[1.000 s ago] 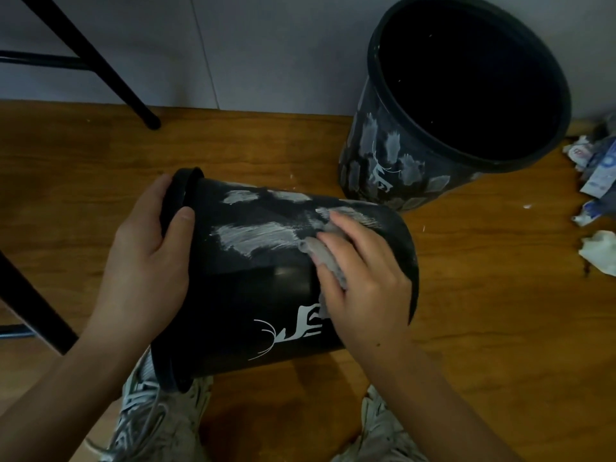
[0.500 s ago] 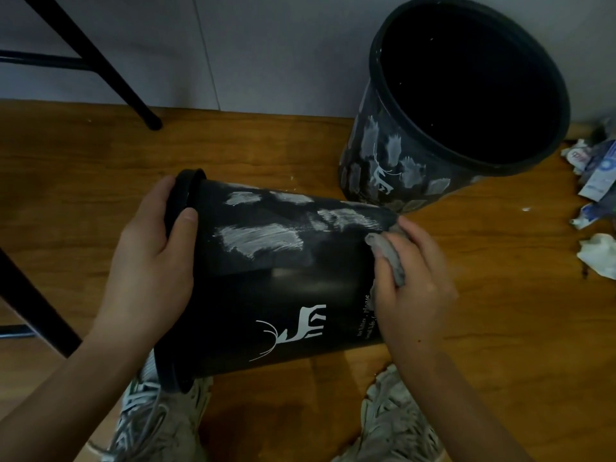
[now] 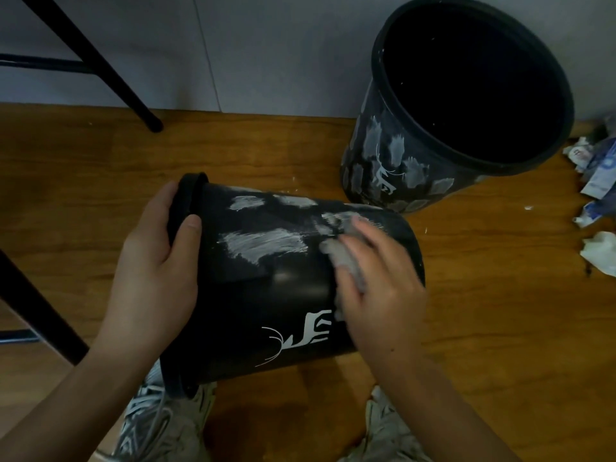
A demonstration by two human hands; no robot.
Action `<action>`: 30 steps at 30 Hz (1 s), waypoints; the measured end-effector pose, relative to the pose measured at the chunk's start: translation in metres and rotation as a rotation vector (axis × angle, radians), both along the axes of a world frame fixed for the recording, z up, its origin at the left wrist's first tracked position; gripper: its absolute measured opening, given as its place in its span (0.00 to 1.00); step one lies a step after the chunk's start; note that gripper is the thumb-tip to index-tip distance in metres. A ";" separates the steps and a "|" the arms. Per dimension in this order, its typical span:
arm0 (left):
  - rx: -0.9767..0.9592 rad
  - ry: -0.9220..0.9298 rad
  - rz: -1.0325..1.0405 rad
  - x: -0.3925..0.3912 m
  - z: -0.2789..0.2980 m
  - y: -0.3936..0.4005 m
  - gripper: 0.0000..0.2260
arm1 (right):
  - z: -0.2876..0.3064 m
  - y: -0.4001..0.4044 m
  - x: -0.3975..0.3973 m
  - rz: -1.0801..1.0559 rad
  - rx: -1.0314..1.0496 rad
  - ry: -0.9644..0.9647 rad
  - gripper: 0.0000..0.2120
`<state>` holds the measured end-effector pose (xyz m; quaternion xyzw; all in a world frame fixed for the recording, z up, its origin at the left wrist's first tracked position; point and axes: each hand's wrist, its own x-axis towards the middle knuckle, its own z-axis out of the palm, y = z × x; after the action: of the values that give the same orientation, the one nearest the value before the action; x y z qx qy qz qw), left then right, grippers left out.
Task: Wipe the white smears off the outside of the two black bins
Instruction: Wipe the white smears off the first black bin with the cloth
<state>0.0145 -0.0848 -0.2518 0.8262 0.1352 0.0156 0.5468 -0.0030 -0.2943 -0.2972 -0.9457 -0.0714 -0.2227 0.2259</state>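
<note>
A black bin (image 3: pixel 266 295) is held on its side above the wooden floor (image 3: pixel 500 328), its rim to the left and its base to the right, over two shoes (image 3: pixel 160 425) seen at the near edge. The rim is gripped by the left hand (image 3: pixel 156 271): the thumb is hooked over the lip onto the outer wall, and the fingers are curled round the rim's far side. The forearm comes in from the near left.

A grey cloth (image 3: pixel 343 261) is pressed against the bin's wall near its base by the right hand (image 3: pixel 376 281), held between the thumb and the fingers laid over it; the hand is blurred. White smears (image 3: pixel 263 245) lie on the upper wall just left of the cloth, and a white deer print (image 3: pixel 306 331) shows nearer.

A second bin (image 3: pixel 400 155) stands upright at the far right by the wall (image 3: pixel 266 45), its side patched with smears. Crumpled papers (image 3: pixel 596 185) lie at the right edge. Black frame legs (image 3: pixel 110 71) stand at the left.
</note>
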 end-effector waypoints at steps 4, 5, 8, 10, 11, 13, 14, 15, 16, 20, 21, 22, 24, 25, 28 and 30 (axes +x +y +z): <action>-0.033 -0.004 0.010 -0.002 0.003 -0.001 0.16 | -0.004 -0.035 0.001 -0.200 -0.008 0.060 0.15; -0.041 -0.006 0.016 -0.002 0.004 -0.003 0.16 | -0.006 -0.037 0.001 -0.215 0.000 0.063 0.15; -0.047 -0.008 0.023 -0.002 0.007 -0.006 0.15 | -0.008 -0.037 0.001 -0.225 0.017 0.045 0.15; -0.058 -0.001 0.019 -0.003 0.009 -0.007 0.13 | -0.009 -0.036 0.002 -0.211 0.038 0.008 0.13; -0.061 -0.001 0.009 -0.003 0.010 -0.008 0.13 | -0.009 -0.033 0.001 -0.189 0.043 -0.009 0.12; -0.062 -0.005 -0.007 -0.006 0.011 -0.010 0.14 | -0.007 -0.021 -0.001 -0.101 0.044 -0.022 0.12; -0.071 -0.001 -0.004 -0.007 0.012 -0.011 0.15 | -0.005 -0.012 -0.001 -0.045 0.042 -0.025 0.12; -0.090 0.008 0.004 -0.008 0.011 -0.012 0.15 | -0.002 -0.002 0.000 0.013 0.039 -0.028 0.12; -0.110 0.019 0.015 -0.009 0.010 -0.013 0.15 | 0.002 0.008 0.002 0.072 0.033 -0.027 0.12; -0.132 0.038 0.035 -0.009 0.008 -0.015 0.14 | 0.019 0.042 0.015 0.246 -0.012 0.023 0.13; -0.137 0.042 0.043 -0.010 0.007 -0.014 0.15 | 0.022 0.049 0.017 0.277 -0.020 0.037 0.13; -0.143 0.046 0.046 -0.011 0.006 -0.012 0.17 | 0.024 0.055 0.015 0.307 -0.027 0.043 0.13; -0.162 0.065 0.044 -0.013 0.002 -0.008 0.20 | 0.023 0.062 0.006 0.356 -0.032 0.024 0.12; -0.172 0.073 0.043 -0.015 0.001 -0.007 0.20 | 0.020 0.061 0.000 0.374 -0.031 0.007 0.11; -0.181 0.098 0.038 -0.014 0.002 -0.004 0.21 | 0.015 0.046 -0.012 0.365 -0.049 -0.030 0.12; -0.201 0.114 0.039 -0.012 0.002 -0.004 0.21 | 0.013 0.034 -0.006 0.258 -0.045 0.009 0.13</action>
<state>0.0026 -0.0888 -0.2494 0.7639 0.1830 -0.0344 0.6179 -0.0091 -0.2602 -0.2845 -0.9344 -0.1965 -0.1860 0.2318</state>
